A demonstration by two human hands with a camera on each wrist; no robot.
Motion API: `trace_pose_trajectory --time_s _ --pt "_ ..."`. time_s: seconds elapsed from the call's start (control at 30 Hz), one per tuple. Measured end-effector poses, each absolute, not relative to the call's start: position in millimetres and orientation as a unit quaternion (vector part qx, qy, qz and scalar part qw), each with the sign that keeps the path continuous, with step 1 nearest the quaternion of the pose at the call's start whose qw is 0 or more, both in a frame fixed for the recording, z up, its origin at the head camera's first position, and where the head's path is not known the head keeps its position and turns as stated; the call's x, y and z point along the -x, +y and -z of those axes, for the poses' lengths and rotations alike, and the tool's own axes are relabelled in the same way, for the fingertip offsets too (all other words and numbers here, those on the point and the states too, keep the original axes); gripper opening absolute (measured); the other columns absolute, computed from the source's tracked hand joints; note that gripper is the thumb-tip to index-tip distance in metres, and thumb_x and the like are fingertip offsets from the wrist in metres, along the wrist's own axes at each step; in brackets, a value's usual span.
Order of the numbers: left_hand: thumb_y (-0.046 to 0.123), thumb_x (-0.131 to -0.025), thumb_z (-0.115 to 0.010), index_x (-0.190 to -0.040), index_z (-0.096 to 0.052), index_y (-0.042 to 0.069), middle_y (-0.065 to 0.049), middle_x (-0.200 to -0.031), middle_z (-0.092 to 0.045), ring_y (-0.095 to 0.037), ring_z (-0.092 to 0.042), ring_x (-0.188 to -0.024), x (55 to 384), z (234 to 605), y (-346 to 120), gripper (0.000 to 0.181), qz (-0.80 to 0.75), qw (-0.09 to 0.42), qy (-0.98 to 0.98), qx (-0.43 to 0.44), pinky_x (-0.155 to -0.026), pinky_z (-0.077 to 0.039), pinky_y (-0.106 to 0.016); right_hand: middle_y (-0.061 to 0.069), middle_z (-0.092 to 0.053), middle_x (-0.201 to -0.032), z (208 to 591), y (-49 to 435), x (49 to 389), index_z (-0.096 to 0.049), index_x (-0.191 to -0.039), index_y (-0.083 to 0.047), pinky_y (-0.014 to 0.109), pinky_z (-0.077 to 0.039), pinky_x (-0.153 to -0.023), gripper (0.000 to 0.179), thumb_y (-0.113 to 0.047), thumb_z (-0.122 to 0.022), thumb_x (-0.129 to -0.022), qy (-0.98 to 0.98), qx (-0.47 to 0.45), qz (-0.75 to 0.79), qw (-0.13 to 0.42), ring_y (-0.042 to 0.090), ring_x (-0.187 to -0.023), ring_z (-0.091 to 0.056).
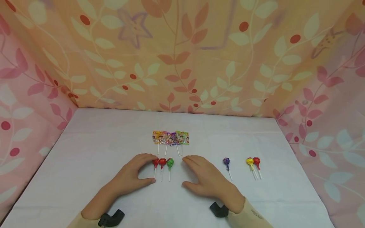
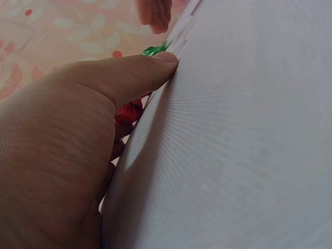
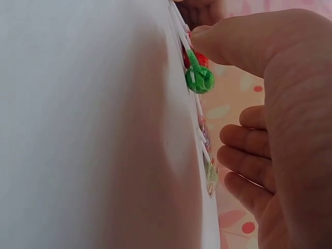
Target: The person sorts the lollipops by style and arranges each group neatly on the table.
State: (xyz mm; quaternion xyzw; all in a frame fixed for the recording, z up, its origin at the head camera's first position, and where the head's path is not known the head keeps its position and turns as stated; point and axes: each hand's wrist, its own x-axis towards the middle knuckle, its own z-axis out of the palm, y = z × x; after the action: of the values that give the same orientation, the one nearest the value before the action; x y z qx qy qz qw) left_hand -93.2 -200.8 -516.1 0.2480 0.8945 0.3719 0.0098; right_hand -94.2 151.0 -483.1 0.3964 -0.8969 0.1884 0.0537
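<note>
Two red lollipops point(image 1: 162, 162) and a green lollipop point(image 1: 169, 163) lie side by side, sticks toward me. My left hand point(image 1: 134, 172) is at the left end of this row, fingertips at the head of the outer red lollipop point(image 2: 129, 111) and thumb beside the end of its stick. To the right of the green lollipop point(image 3: 199, 79), my right hand point(image 1: 206, 177) stands apart from the row. Its thumb and fingers are spread, with nothing between them. From the left wrist view, the thumb partly covers the lollipops.
Behind the row lie several lollipops in flat printed wrappers point(image 1: 171, 138). Off to the right are a purple lollipop point(image 1: 226, 161), then a yellow lollipop point(image 1: 249, 161) beside another red lollipop point(image 1: 257, 161). Patterned cloth point(image 1: 182, 57) encloses the white table point(image 1: 85, 142) on three sides.
</note>
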Motion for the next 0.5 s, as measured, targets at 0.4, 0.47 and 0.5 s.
trace_pose_trajectory --time_s 0.4,0.47,0.5 --pt "0.038 -0.083 -0.099 -0.153 -0.061 0.031 0.018 -0.155 -0.056 -0.015 -0.050 -0.149 93 516 -201 0.080 -0.371 0.003 0.894 -0.253 -0.120 -0.046 -0.054 0.010 -0.062 -0.153 486 174 93 -0.059 -0.153 -0.003 0.046 -0.044 -0.122 0.080 -0.046 -0.086 -0.091 -0.898 -0.384 -0.202 0.065 0.027 -0.145 -0.055" --pt "0.039 -0.083 -0.098 -0.153 -0.061 0.031 0.018 -0.155 -0.055 -0.014 -0.049 -0.149 93 516 -201 0.080 -0.370 0.005 0.894 -0.252 -0.120 -0.046 -0.053 0.009 -0.061 -0.154 486 177 94 -0.059 -0.153 -0.003 0.046 -0.044 -0.122 0.080 -0.046 -0.086 -0.091 -0.899 -0.382 -0.204 0.067 0.028 -0.145 -0.055" --pt "0.039 -0.083 -0.098 -0.154 -0.061 0.031 0.019 -0.155 -0.055 -0.013 -0.049 -0.149 93 515 -201 0.080 -0.370 0.007 0.894 -0.251 -0.121 -0.045 -0.053 0.009 -0.061 -0.154 486 179 94 -0.059 -0.153 -0.004 0.046 -0.044 -0.123 0.081 -0.046 -0.087 -0.091 -0.899 -0.381 -0.204 0.069 0.028 -0.145 -0.055"
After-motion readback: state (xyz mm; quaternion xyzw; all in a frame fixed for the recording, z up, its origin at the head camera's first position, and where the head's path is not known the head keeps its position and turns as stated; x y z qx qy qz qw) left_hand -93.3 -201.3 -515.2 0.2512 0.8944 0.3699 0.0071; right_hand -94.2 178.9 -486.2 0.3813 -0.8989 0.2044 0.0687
